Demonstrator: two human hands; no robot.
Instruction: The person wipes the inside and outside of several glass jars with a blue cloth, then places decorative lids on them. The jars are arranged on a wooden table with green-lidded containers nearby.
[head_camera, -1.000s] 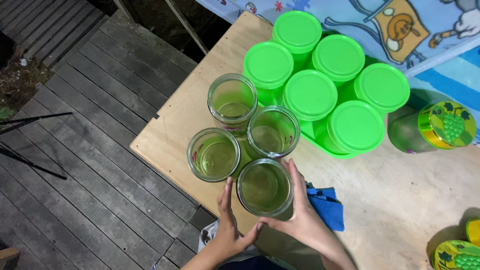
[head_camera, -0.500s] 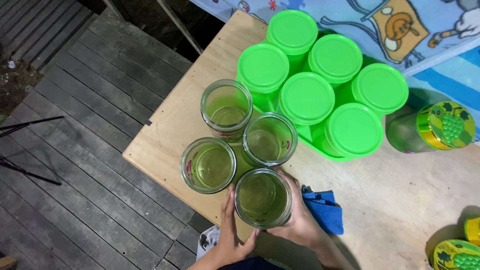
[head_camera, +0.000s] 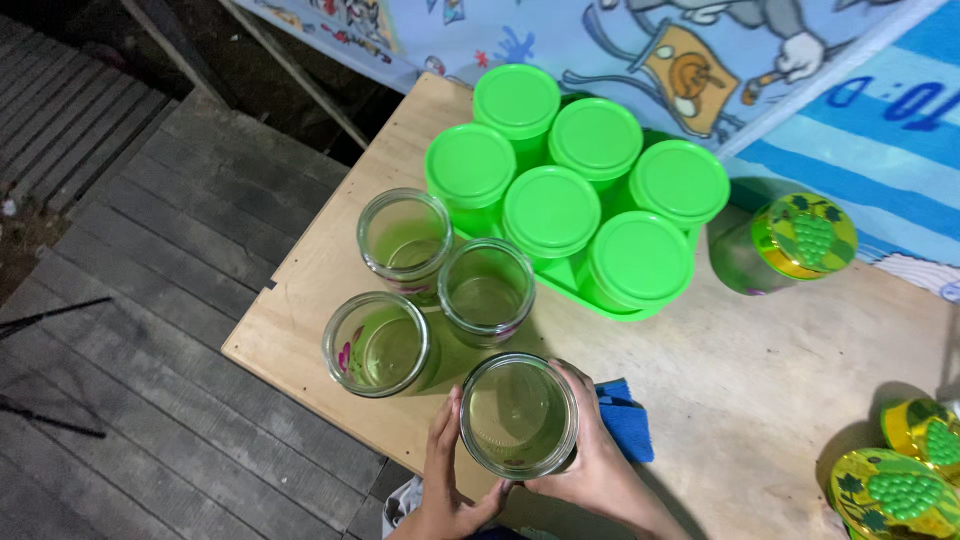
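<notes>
Clear glass jar (head_camera: 518, 415), open-topped, green-tinted, left hand (head_camera: 447, 480) and right hand (head_camera: 590, 470) gripping its sides

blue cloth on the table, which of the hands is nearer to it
Right. The right hand wraps the near side of the open glass jar and lies right against the blue cloth. The left hand is on the jar's far side from the cloth.

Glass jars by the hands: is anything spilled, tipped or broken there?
Nothing stands out. All four open glass jars stand upright and dry on the wooden table; left hand and right hand cup the nearest jar.
</notes>
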